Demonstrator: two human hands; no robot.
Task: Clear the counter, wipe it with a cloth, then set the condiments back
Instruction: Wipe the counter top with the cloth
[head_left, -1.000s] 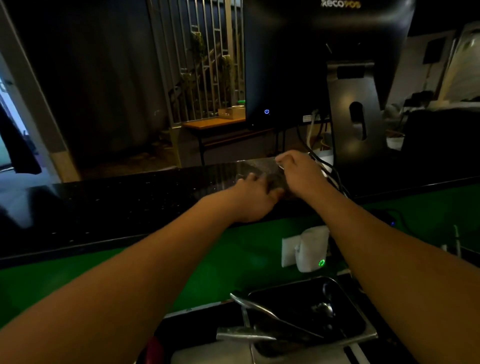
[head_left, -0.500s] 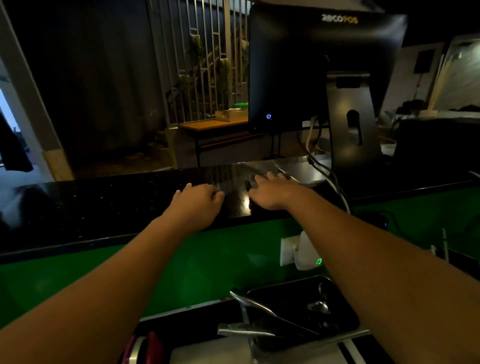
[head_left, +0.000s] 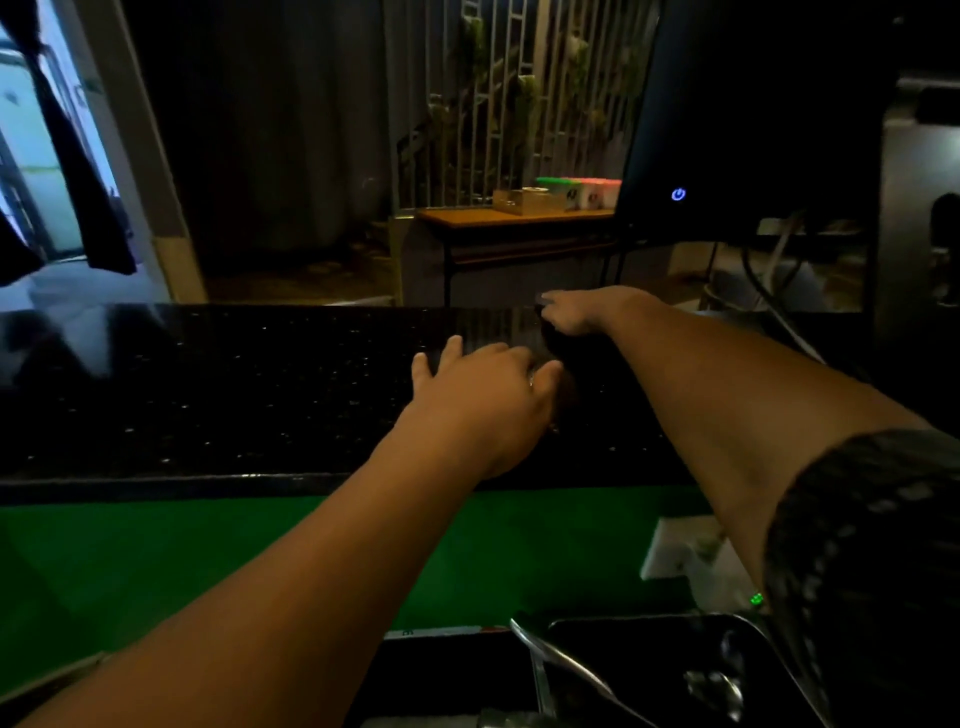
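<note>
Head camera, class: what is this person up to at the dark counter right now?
A person leans over a glossy black speckled stone counter with both bare arms stretched out. The left hand lies palm down, fingers spread, near the middle. The right hand reaches to the far edge, below a black monitor on a silver stand. Whether either hand holds a cloth is too dark to tell. No condiments show on the counter.

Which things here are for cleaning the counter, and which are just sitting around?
For the job: shiny black speckled stone counter; left hand; right hand.

Just there: black computer monitor; metal tray; white wall plug; orange wooden table.
</note>
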